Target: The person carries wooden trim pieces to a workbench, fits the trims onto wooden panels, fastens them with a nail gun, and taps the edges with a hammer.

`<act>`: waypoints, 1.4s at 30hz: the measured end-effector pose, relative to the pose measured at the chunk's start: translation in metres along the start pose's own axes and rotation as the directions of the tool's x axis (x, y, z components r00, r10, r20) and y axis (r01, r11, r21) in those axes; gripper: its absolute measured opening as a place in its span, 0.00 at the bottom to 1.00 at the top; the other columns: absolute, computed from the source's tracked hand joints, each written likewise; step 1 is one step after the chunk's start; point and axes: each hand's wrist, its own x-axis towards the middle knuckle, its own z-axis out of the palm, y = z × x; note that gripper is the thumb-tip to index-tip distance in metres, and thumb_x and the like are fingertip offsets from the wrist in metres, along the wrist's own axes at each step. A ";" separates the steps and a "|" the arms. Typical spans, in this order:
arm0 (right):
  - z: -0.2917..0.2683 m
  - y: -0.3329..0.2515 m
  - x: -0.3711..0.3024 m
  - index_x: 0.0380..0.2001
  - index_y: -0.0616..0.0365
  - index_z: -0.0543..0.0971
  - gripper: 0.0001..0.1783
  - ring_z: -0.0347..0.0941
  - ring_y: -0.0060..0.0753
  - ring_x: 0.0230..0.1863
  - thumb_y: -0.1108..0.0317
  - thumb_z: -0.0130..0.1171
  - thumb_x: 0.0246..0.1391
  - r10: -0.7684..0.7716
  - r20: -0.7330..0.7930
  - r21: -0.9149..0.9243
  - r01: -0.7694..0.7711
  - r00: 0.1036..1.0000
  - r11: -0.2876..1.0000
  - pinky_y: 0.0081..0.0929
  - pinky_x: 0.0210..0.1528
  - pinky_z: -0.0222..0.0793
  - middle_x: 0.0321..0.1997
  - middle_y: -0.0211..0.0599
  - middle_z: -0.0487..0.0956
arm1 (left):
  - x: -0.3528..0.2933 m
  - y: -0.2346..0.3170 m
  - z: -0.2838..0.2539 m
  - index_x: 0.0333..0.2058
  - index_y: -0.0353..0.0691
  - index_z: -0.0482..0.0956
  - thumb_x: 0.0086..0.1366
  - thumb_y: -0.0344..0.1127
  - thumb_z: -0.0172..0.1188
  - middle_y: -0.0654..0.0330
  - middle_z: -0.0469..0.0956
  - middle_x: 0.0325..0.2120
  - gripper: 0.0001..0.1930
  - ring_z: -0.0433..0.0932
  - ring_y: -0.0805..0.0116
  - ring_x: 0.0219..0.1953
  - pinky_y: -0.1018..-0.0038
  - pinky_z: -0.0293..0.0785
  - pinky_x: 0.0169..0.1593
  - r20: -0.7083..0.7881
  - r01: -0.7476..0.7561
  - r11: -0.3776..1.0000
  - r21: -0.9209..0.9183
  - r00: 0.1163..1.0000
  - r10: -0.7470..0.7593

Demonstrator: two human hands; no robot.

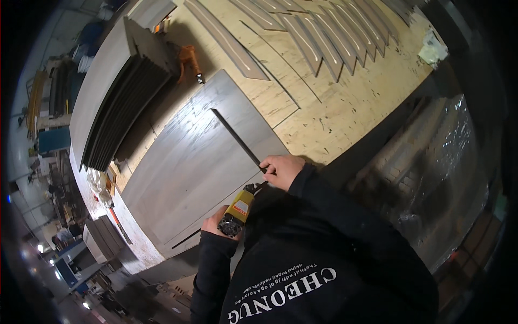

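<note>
A grey wood-grain panel (pixel 183 178) lies flat on the table before me. My right hand (pixel 283 170) is at the panel's near right edge, its fingers closed on the end of a thin dark strip (pixel 237 137) that lies slantwise across the panel. In my left hand (pixel 215 221) is a yellow-and-black hand tool (pixel 240 206) with a label; its front end points toward my right hand. The exact kind of tool does not show. Near the panel's left end lies another short dark strip (pixel 186 239).
Grey panels stand in a tall stack (pixel 116 92) at the left, with an orange tool (pixel 189 62) beside it. Several narrow boards (pixel 324 40) bearing pale lines lie on the plywood tabletop (pixel 345 119). A plastic-wrapped stack (pixel 421 162) stands at the right.
</note>
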 end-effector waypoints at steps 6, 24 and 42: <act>0.001 0.003 0.004 0.40 0.53 0.77 0.14 0.77 0.38 0.37 0.63 0.61 0.49 -0.012 0.003 -0.009 0.012 1.000 1.000 0.33 0.40 0.72 0.33 0.33 0.82 | 0.009 0.003 0.002 0.31 0.38 0.77 0.45 0.41 0.66 0.48 0.78 0.23 0.16 0.78 0.46 0.30 0.63 0.75 0.34 -0.016 -0.013 0.999 -0.040 1.000 0.012; 0.007 0.009 0.004 0.38 0.52 0.77 0.13 0.78 0.37 0.34 0.63 0.62 0.48 -0.090 -0.069 -0.074 0.084 0.994 0.994 0.33 0.34 0.72 0.29 0.31 0.82 | 0.028 0.015 -0.016 0.35 0.40 0.79 0.48 0.42 0.66 0.50 0.79 0.26 0.17 0.79 0.49 0.32 0.65 0.76 0.37 0.025 0.015 0.996 -0.086 1.000 -0.013; 0.006 0.010 0.008 0.40 0.52 0.76 0.14 0.78 0.40 0.38 0.64 0.62 0.48 -0.100 -0.036 -0.077 0.097 0.994 0.992 0.34 0.39 0.73 0.34 0.35 0.82 | 0.041 0.019 -0.010 0.34 0.39 0.80 0.47 0.47 0.68 0.51 0.81 0.26 0.20 0.80 0.51 0.32 0.66 0.76 0.37 0.010 0.095 0.995 -0.015 0.995 -0.095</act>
